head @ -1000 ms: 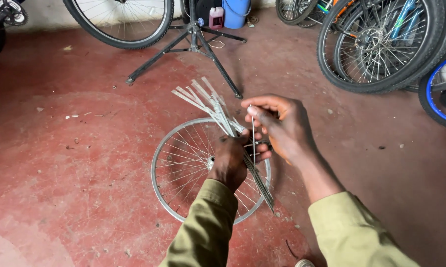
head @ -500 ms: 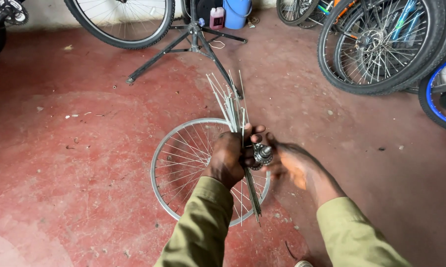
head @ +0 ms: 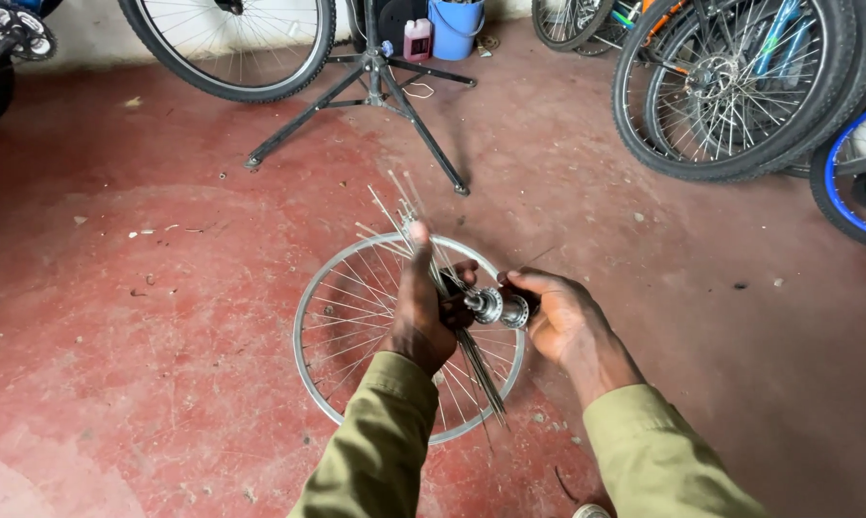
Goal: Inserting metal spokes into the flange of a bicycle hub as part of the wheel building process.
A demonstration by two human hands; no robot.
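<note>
**Q:** Hands first: how do we hold them?

**A:** Both our forearms, in olive sleeves, reach forward over the red floor. Our left hand is closed in a fist around a bundle of loose spokes, thumb pointing up; the spokes fan out above the fist and trail below it. Our right hand is curled shut on one end of a silver wheel hub, which lies level between the two hands, its other end touching the left fingers.

**Q:** Where does that sit in the scene?

**A:** Directly above a bare spoked rim lying flat on the floor.

**Q:** Any containers or packages?

**A:** At the top edge, beside the black repair stand, stand a small pink bottle and a blue bucket; we cannot make out any label. Tyred bicycle wheels lean at upper right.

**Q:** What differs from the earlier frames?

**A:** A second ago our right hand was raised, pinching a single spoke upright. Now it has dropped to the hub, and the bundle stands more upright than it did.
</note>
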